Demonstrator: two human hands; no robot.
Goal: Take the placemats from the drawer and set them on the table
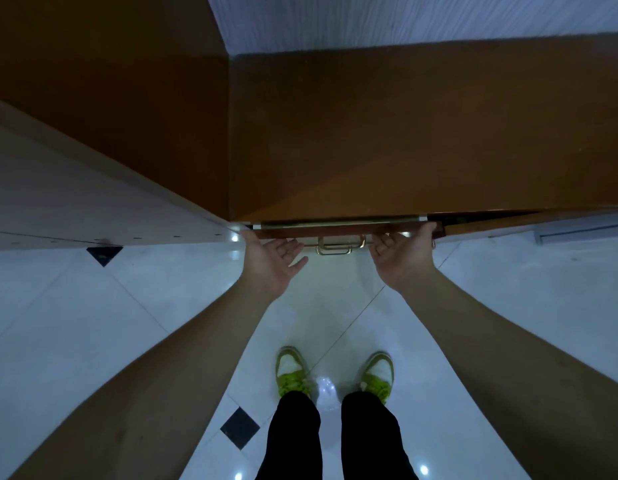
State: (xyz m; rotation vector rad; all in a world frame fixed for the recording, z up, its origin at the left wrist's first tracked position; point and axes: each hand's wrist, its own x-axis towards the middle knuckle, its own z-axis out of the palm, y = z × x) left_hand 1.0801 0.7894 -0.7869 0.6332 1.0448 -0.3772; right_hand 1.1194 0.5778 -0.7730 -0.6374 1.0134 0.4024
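**A:** Where do things stand?

**B:** The person faces a brown wooden cabinet (404, 133), looking straight down past both arms to green shoes (293, 374) on a white tiled floor (127, 323). The drawer (338, 227) shows only as a thin strip of front under the cabinet's top edge, out by a sliver at most. Its brass handle (340, 244) hangs between the two hands.

**A:** And the hands?

**B:** The left hand (271, 261) is palm up, fingers loosely spread, just left of the handle and holding nothing. The right hand (401, 254) is also palm up, its fingertips up against the underside of the drawer front to the right of the handle. Its fingers look relaxed rather than curled round anything, so neither hand has a grip yet.

**A:** The placemats?

**B:** Not visible. I judge they are inside the drawer, which hides them.

**A:** So how to do this step well?

**B:** Pull evenly. With a hand either side of the handle, both should hook the lower edge and draw straight back together, or the drawer may skew and bind. The feet are close under it, so a half step back would give it room. Open it far enough to see the mats before reaching in. The worktop they go to is out of sight.
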